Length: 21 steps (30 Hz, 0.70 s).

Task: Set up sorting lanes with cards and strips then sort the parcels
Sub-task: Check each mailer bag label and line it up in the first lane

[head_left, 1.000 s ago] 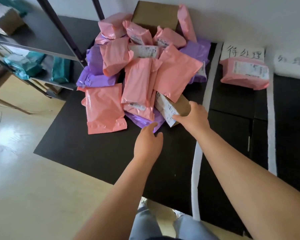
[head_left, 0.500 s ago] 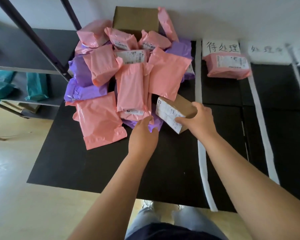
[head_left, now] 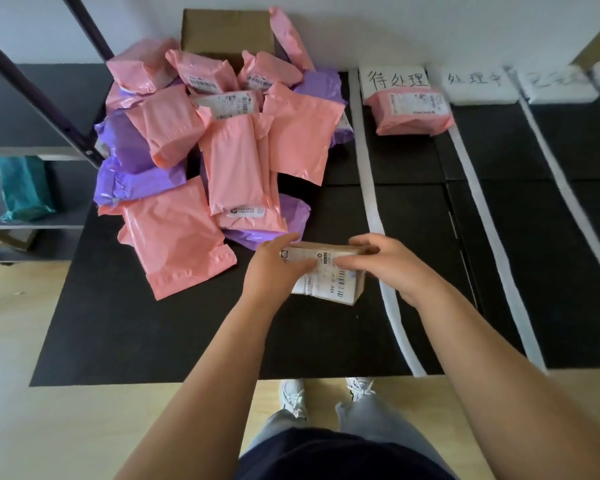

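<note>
A small brown cardboard box (head_left: 329, 282) with a white shipping label is held above the black mat (head_left: 153, 334). My left hand (head_left: 274, 268) grips its left end and my right hand (head_left: 388, 265) grips its right end. Behind it lies a pile of several pink parcels (head_left: 236, 168) and purple parcels (head_left: 132, 174). White strips (head_left: 371, 188) mark lanes on the mat. Three white cards stand at the far ends: the first card (head_left: 395, 81), second card (head_left: 475, 81), third card (head_left: 561, 88). One pink parcel (head_left: 413, 112) lies in the first lane.
A large brown carton (head_left: 226, 32) stands at the back against the wall. A dark metal shelf (head_left: 32, 109) with teal parcels (head_left: 25, 188) is at the left. Wooden floor (head_left: 84, 427) lies near me, with my shoes at the mat's edge.
My right hand pulled the small box out of the pile toward me. My left hand left the purple parcel and took hold of the box's left end.
</note>
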Each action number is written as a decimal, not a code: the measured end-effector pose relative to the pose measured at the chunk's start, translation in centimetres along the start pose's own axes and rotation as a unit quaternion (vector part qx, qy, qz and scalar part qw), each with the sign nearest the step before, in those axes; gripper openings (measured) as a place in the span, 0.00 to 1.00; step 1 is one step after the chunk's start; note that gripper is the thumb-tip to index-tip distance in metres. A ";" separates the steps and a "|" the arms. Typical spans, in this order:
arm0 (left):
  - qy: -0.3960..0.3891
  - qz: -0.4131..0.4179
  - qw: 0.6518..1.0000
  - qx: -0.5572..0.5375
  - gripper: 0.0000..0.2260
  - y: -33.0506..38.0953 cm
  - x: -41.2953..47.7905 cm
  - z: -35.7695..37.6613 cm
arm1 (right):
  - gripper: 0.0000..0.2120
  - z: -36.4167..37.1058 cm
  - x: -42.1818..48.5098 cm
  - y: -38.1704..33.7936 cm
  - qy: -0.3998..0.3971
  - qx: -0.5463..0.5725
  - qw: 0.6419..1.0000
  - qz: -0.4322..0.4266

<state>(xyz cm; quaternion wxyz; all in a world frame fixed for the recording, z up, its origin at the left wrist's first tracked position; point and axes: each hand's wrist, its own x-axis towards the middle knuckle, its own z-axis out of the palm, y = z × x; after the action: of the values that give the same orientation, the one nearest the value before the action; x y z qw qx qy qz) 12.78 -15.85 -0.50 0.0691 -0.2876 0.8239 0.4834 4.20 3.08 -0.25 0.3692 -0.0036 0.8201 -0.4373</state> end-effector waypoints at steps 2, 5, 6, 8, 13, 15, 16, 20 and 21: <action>0.005 -0.027 1.000 -0.012 0.24 -1.0 -0.6 0.1 | 0.34 1.4 -0.1 0.7 0.005 0.024 1.000 0.012; 0.045 -0.039 0.998 -0.009 0.21 -2.0 -1.3 0.4 | 0.31 3.4 0.0 1.0 0.049 0.056 0.997 0.020; 0.060 -0.041 0.997 -0.011 0.19 -2.2 -1.4 0.5 | 0.29 3.9 0.1 1.0 0.064 0.057 0.996 0.022; 0.085 -0.050 0.995 -0.013 0.17 -2.7 -1.5 0.7 | 0.24 4.7 0.2 1.1 0.077 0.051 0.996 0.019; 0.105 -0.075 0.992 -0.008 0.12 -3.6 -1.5 1.1 | 0.26 6.2 0.1 2.1 0.099 0.027 0.995 -0.008; 0.094 -0.083 0.992 -0.007 0.12 -4.0 -1.5 1.3 | 0.35 6.8 -0.1 2.4 0.114 0.039 0.993 -0.001; 0.086 -0.088 0.992 -0.007 0.13 -4.1 -1.6 1.4 | 0.38 7.2 -0.1 2.5 0.120 0.052 0.991 0.005; 0.048 -0.100 0.994 0.014 0.15 -4.4 -2.5 2.7 | 0.29 8.3 -0.3 2.8 0.109 0.044 0.993 -0.010; 0.043 -0.102 0.994 0.017 0.15 -4.4 -2.7 2.8 | 0.24 8.4 -0.3 2.9 0.104 0.033 0.994 -0.019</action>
<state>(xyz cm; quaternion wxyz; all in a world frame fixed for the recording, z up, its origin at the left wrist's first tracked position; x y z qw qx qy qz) 16.89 -14.01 -4.29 0.0871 -0.3899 0.8004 0.4469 10.46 -1.03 -5.06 0.2730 0.0383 0.8391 -0.4690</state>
